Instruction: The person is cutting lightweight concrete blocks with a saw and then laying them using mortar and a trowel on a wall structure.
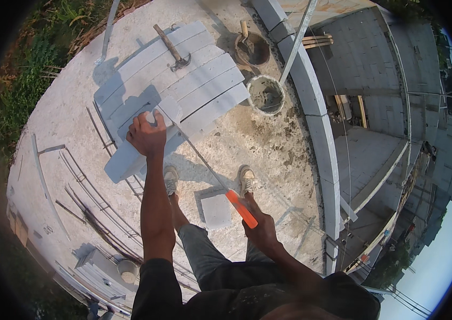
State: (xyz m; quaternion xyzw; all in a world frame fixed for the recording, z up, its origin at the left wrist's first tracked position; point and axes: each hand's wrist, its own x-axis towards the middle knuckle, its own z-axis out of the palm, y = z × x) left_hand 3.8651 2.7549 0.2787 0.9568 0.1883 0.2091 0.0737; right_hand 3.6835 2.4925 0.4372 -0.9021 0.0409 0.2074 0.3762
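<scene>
Held an orange-handled handsaw (pixel 242 209) in the right hand (pixel 261 227), with the fingers wrapped fully around the grip. Reached forward and leftward with the long thin blade (pixel 202 160), bringing the tip end against the sunlit end of a light grey block (pixel 170 110). Could not tell how deep, if at all, into the block. Clasped that same block from above with the left hand (pixel 147 133), partly open across the width, with the fingers bent and the thumb spread toward the blade. Had the block lying slantwise at the near side of a row of flat grey blocks (pixel 199 69), partly in shadow.

Left a claw hammer (pixel 172 50) on top of the row, with the wooden handle pointing away. Stood with one shoe (pixel 247 180) on either side of a small square block (pixel 216 212) on the rough concrete floor (pixel 284 170). Had a bucket of wet grey mortar (pixel 268 113) to the right of the row, and just beyond it a darker bucket (pixel 268 52) with a trowel (pixel 244 30) inside. Faced a low curving block wall (pixel 316 141) farther right, and steel rebar frames (pixel 84 178) on the floor to the left.
</scene>
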